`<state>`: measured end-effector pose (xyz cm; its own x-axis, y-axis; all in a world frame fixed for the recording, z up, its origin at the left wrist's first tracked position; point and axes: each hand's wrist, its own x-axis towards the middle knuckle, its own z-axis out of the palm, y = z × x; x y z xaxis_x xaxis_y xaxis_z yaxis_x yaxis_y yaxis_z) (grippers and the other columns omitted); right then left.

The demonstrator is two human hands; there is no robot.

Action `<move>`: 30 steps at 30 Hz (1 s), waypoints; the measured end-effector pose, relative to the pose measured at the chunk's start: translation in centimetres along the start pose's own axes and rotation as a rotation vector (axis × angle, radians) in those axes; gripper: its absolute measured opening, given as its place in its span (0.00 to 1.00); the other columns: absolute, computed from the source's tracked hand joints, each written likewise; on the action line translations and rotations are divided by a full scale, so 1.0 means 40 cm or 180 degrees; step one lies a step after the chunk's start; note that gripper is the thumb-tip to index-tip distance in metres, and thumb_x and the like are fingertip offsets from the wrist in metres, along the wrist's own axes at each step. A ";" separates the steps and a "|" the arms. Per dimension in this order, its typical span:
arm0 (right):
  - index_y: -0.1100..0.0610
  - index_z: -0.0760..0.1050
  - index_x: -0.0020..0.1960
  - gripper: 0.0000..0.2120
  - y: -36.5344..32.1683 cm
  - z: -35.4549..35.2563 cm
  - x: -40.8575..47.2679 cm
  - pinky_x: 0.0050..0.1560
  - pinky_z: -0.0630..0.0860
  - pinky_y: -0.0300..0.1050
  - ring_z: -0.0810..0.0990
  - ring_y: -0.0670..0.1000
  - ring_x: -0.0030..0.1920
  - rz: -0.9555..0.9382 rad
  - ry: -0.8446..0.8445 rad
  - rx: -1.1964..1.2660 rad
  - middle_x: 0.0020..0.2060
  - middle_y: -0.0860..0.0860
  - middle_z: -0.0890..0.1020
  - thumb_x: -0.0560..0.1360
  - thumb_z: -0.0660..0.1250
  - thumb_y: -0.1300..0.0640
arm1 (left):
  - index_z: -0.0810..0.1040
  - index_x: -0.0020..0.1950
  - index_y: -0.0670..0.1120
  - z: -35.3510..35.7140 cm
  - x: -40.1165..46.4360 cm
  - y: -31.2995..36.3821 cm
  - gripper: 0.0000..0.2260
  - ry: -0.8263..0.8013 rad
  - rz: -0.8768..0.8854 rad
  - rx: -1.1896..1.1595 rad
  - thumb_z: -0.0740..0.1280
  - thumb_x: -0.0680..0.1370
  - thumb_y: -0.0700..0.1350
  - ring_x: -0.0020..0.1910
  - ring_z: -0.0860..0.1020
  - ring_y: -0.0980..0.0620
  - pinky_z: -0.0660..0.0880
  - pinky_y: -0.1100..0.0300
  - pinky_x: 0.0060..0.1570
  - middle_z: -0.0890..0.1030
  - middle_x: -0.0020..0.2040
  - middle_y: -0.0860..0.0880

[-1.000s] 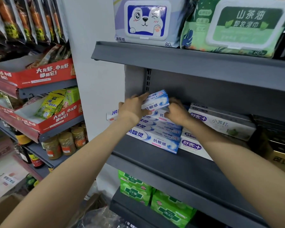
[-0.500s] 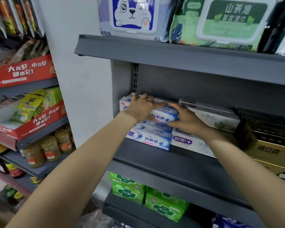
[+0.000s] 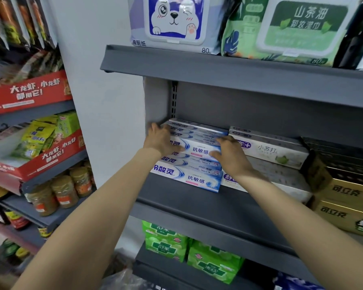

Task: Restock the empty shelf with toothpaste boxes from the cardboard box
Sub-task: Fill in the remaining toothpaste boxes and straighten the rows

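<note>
Your left hand [image 3: 161,139] flat on left end of top blue-white toothpaste box [image 3: 199,148], fingers spread, thumb at stack's left edge by shelf wall. Your right hand [image 3: 228,153] on box's right end, fingers together, pressing front face. Box tops stack of same boxes [image 3: 187,176] at left rear of grey shelf [image 3: 197,206]. White boxes [image 3: 275,151] just right, touching. Cardboard box not in shot.

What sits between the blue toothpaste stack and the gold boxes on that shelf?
In the head view, white toothpaste boxes fill the stretch between the blue toothpaste stack and the gold boxes; the right hand overlaps their left end.
</note>
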<state>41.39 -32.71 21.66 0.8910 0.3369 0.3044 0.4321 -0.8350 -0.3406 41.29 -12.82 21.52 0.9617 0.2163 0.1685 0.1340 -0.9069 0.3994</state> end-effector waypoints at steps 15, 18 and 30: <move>0.64 0.69 0.66 0.20 0.001 0.024 0.016 0.66 0.66 0.49 0.66 0.57 0.69 0.0086 0.0217 -0.0291 0.67 0.58 0.68 0.76 0.66 0.59 | 0.69 0.71 0.48 0.001 0.071 -0.010 0.35 -0.0117 0.0430 0.0302 0.75 0.68 0.57 0.68 0.67 0.41 0.67 0.49 0.67 0.71 0.67 0.42; 0.61 0.67 0.68 0.24 -0.012 0.000 0.042 0.63 0.70 0.51 0.63 0.57 0.70 -0.0002 0.0162 -0.0912 0.68 0.55 0.66 0.74 0.68 0.58 | 0.68 0.72 0.48 0.001 0.078 -0.008 0.35 -0.0113 0.0495 0.0302 0.75 0.68 0.55 0.69 0.66 0.41 0.66 0.48 0.68 0.69 0.69 0.43; 0.59 0.51 0.77 0.31 -0.006 0.025 -0.010 0.74 0.52 0.45 0.50 0.52 0.76 -0.0084 -0.0234 -0.0197 0.77 0.52 0.52 0.79 0.60 0.51 | 0.58 0.71 0.39 0.024 0.018 -0.011 0.43 0.0272 -0.0279 -0.0462 0.77 0.66 0.55 0.68 0.65 0.39 0.68 0.49 0.65 0.68 0.66 0.36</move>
<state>41.06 -32.23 20.73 0.8882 0.3882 0.2458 0.4482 -0.8499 -0.2770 42.15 -12.62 20.61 0.9232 0.3277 0.2008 0.1745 -0.8230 0.5406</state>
